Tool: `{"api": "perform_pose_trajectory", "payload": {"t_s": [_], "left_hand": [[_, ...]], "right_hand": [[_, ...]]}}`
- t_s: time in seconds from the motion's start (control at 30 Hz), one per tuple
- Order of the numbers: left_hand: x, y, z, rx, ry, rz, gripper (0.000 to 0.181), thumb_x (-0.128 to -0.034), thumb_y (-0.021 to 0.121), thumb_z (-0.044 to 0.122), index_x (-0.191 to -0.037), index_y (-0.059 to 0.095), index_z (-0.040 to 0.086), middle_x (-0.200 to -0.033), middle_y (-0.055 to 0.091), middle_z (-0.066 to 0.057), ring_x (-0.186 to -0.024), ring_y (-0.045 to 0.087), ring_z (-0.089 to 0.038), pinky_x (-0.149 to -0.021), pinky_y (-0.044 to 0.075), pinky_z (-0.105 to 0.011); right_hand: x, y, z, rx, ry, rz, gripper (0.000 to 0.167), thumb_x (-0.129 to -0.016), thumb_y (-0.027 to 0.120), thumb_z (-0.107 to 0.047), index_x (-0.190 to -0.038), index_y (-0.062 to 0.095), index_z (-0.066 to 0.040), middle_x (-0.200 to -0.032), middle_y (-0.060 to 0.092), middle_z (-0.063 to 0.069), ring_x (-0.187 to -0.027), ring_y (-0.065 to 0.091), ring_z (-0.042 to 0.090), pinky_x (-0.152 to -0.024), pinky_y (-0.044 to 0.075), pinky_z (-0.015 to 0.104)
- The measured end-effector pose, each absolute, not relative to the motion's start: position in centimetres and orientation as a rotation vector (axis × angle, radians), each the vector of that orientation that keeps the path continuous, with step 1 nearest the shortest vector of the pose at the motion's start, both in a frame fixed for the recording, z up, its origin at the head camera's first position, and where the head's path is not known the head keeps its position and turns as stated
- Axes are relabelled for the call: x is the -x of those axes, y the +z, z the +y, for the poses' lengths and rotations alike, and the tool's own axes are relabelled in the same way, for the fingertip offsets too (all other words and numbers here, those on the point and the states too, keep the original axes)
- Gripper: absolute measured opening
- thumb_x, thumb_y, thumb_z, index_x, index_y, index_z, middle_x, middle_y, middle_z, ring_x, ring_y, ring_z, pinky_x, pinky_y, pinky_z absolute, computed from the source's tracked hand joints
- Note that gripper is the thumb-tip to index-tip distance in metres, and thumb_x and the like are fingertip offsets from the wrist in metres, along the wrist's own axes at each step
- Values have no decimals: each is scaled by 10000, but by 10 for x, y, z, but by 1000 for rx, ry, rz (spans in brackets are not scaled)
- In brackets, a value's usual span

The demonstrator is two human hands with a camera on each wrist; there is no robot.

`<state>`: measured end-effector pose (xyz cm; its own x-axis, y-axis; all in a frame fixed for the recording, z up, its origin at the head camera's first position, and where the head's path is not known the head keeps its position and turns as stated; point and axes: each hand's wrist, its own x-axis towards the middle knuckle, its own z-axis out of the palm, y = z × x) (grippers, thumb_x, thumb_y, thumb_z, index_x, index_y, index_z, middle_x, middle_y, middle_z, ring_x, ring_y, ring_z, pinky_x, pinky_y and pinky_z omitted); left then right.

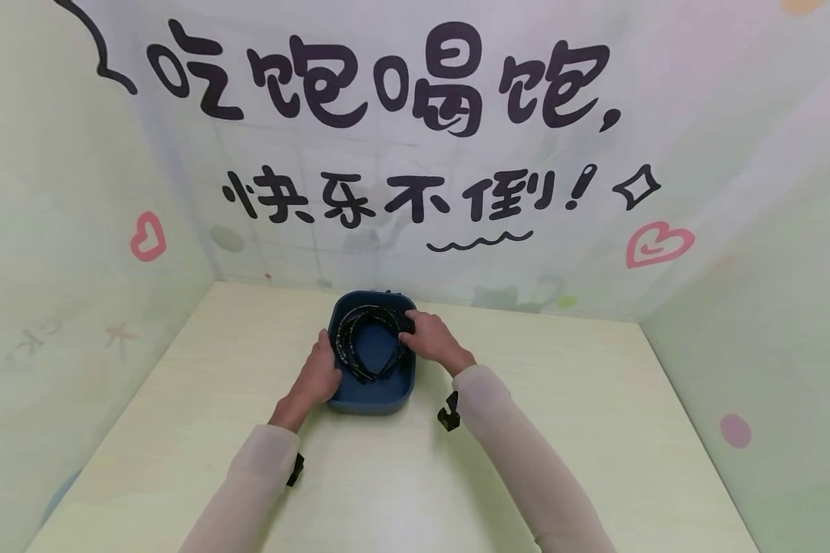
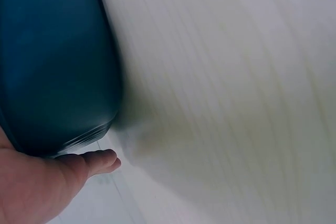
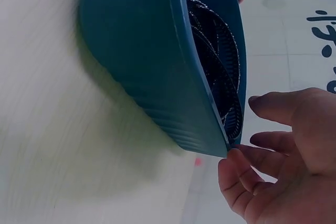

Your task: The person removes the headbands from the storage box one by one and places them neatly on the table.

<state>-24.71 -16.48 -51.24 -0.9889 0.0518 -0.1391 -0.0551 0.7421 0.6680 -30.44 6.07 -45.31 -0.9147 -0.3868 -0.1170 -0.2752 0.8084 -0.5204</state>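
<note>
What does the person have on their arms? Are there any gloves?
No gloves: the left hand and the right hand are bare. The left sleeve and right sleeve are long and pale, with no pattern that I can see. A small, chunky black piece shows by each cuff, one on the left and one on the right.

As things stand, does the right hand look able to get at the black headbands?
Probably yes: the right hand is at the rim of the blue bin, close beside the black headbands, and no lid covers the bin's open top.
</note>
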Motion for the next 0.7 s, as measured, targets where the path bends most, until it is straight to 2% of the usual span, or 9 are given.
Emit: {"api": "perform_pose_trajectory", "payload": {"t_s": [0.33,0.57,0.7], "left_hand": [[247,-512,-163,17,1067,2808,775,-923,428,-36,-1522,-54,-136,-1548,141,-404,-1430,229,-510,-1157,264,-570],[247,-511,-165,8,1064,2806,770,-935,426,-35,-1520,-64,-136,-1554,120,-402,-1432,221,-512,-1150,273,-575],[247,-513,-165,-1,1068,2809,770,-932,427,-40,-1518,-61,-140,-1547,130,-409,-1425,230,-517,-1146,281,-576]], "right_hand": [[305,-452,60,513,-854,2763,493,-998,583,-184,-1449,482,-13,-1462,513,171,-1338,498,327,-1083,431,439],[307,-454,56,554,-979,2788,457,-958,629,-99,-1401,542,-26,-1384,574,174,-1120,653,293,-909,549,395],[306,-457,54,533,-1023,2822,460,-931,666,-71,-1378,565,-35,-1364,585,171,-1073,675,283,-878,563,379]]}}
